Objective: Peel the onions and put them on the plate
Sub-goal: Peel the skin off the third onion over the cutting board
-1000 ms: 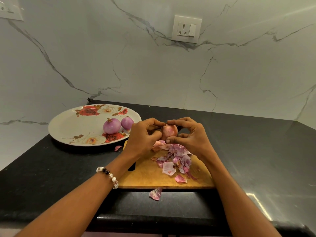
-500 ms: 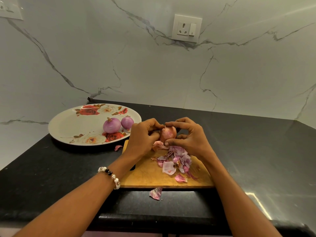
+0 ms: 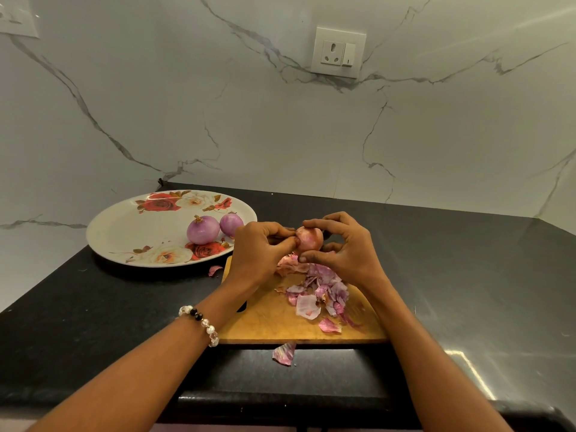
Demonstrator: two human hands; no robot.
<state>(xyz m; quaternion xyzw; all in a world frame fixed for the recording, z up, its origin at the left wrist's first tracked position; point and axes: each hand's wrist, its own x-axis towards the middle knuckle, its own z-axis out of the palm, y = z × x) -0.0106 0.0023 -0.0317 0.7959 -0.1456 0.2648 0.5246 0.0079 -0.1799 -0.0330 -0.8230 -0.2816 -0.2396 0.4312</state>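
A small reddish onion [image 3: 311, 238] with skin still on it is held above the far end of a wooden cutting board [image 3: 268, 319]. My right hand [image 3: 339, 251] grips it from the right with curled fingers and thumb. My left hand [image 3: 258, 254] pinches at its left side with thumb and fingertips. Two peeled purple onions [image 3: 202, 229] [image 3: 230, 224] lie on the right part of a white flowered plate [image 3: 124, 232] at the left. A heap of loose skins [image 3: 321, 291] covers the board under my hands.
The black counter [image 3: 467, 291] runs to a marble wall with a socket [image 3: 338, 56]. One skin scrap [image 3: 284, 353] lies in front of the board, another [image 3: 215, 270] between board and plate. The counter's front edge is near my forearms.
Both hands have turned the onion slightly and shifted their fingertips on it. The plate, board and skins stay where they were.
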